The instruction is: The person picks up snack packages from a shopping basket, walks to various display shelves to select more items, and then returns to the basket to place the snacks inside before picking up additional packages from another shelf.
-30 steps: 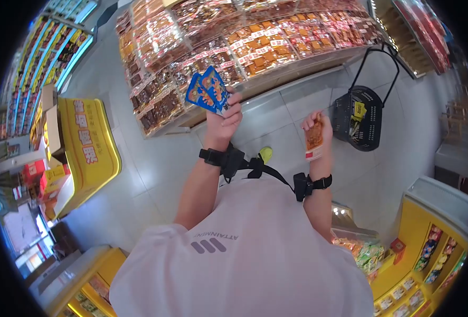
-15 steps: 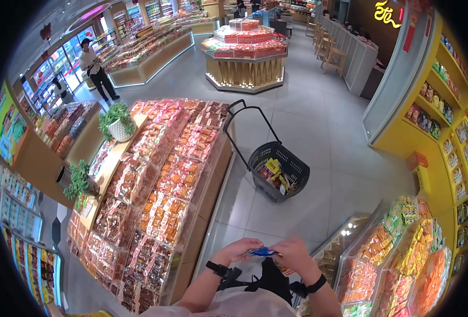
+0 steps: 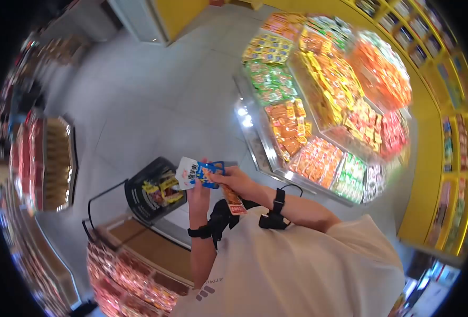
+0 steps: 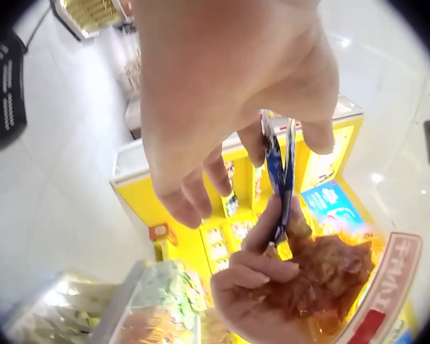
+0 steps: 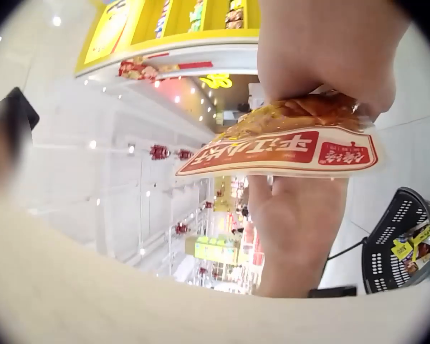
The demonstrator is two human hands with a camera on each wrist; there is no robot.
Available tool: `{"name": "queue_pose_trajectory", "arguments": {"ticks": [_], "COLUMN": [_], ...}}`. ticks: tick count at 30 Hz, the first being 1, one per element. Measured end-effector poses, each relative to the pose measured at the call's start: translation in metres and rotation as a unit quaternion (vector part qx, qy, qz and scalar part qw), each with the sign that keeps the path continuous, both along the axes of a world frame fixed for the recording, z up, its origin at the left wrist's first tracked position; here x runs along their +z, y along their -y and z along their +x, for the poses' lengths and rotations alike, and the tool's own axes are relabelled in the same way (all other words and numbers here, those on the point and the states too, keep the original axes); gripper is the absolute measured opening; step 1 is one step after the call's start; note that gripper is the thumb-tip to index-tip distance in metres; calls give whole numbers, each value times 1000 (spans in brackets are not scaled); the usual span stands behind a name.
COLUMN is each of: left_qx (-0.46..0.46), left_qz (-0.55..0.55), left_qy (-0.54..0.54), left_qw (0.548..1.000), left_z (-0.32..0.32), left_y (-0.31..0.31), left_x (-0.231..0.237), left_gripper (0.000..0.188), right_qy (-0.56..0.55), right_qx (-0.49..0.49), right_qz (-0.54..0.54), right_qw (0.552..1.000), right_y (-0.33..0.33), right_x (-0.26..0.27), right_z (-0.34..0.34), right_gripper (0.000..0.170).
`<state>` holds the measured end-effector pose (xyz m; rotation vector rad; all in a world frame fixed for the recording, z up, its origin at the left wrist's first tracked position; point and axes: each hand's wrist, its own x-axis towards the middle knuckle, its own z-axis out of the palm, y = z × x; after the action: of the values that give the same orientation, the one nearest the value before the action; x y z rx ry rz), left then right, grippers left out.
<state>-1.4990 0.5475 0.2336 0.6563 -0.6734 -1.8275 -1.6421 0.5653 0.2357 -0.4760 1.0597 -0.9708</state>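
My left hand grips blue snack packets with a white end, above and beside the basket. In the left wrist view two blue packets are seen nearly edge-on, hanging between the left thumb and fingers. My right hand meets them from the other side, thumb and finger pinching their lower ends. That same hand also holds a clear packet of reddish-brown snack. Its red and white label strip faces the right wrist camera.
A black shopping basket with yellow and other packets inside stands on the floor beside a counter of wrapped snacks. A tiered stand of colourful wrapped sweets is ahead on the right. Yellow shelving lines the far right.
The hands were apart a second ago, left with the blue packets, right with the brown snack; they came together at the blue packets. The head view has swung toward the sweets stand.
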Motion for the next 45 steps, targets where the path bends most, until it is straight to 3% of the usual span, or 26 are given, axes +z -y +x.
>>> {"name": "queue_pose_trajectory", "arguments": {"ticks": [4,6,7,8,9,10,11,12,14,16,18,20,22,23,24,25,26,27,28,29,30,33,37,39,42,45], "left_qx": [-29,-40,-64,-83,-114,-119,-122,-119,-134,-180,-242,-281,-280,-236,-206,-150,-204,-219,-150,-58,15,91,266,417,520,577], "left_qz": [44,66,-49,-165,-357,-370,-178,35,113,31,43,10,-12,-44,-84,-82,-34,36,34,59,78,182,167,171,185,152], "left_qy": [23,30,243,440,600,588,419,213,153,245,221,234,281,349,319,450,395,377,321,288,253,267,158,-2,-86,24], "left_qw": [998,997,967,879,707,710,882,969,973,952,944,931,918,906,921,876,895,899,935,954,964,942,936,893,829,802], "left_z": [-7,0,10,26,46,38,31,24,10,11,5,8,23,33,43,45,71,86,100,109,124,188,236,259,305,365], "left_y": [75,128,153,177,201,224,242,258,292,324,352,398,434,446,463,478,499,520,535,549,559,573,567,565,583,620], "left_x": [-2,-18,-39,-59,-71,-60,-47,-27,7,8,19,10,-11,11,-16,-78,-2,-2,-12,-34,-47,-13,-20,-26,-32,-43], "left_gripper": [46,45,44,43,37,37,34,31,28,29,28,24,30,37,42,50,55,54,52,52,52,44,42,40,38,33], "right_qy": [-10,-202,-233,-236,-277,-321,-332,-383,-427,-342,-375,-323,-298,-254,-116,-220,-284,-244,-257,-239,-228,-253,-177,-172,-143,-113], "right_qx": [-42,-41,-50,-59,-45,-36,-48,-71,-103,-104,-82,-176,-109,-91,-153,-148,-55,-76,-13,71,51,246,257,264,299,292], "right_qz": [34,-66,-40,-35,-27,-19,-18,-74,-124,-16,34,-67,-24,12,-14,8,-39,-82,-9,-31,-28,-65,-150,-192,-247,-253], "right_qw": [998,976,970,969,959,946,942,918,890,934,923,927,948,963,981,964,956,963,966,968,972,933,938,929,911,916], "right_y": [49,84,100,113,130,148,161,172,202,235,255,306,341,372,398,423,443,474,506,539,563,643,726,746,752,759], "right_x": [9,5,6,9,17,25,29,28,26,27,45,17,-41,16,11,3,-69,-53,-25,-104,-55,9,-19,-28,-19,-13], "right_z": [1,-1,-6,-6,-9,-14,-12,-1,12,17,12,28,26,35,48,52,26,42,48,17,51,114,230,296,399,485], "right_gripper": [36,40,42,42,43,44,44,44,45,45,41,38,29,22,18,17,24,23,22,32,25,28,24,24,21,18]}}
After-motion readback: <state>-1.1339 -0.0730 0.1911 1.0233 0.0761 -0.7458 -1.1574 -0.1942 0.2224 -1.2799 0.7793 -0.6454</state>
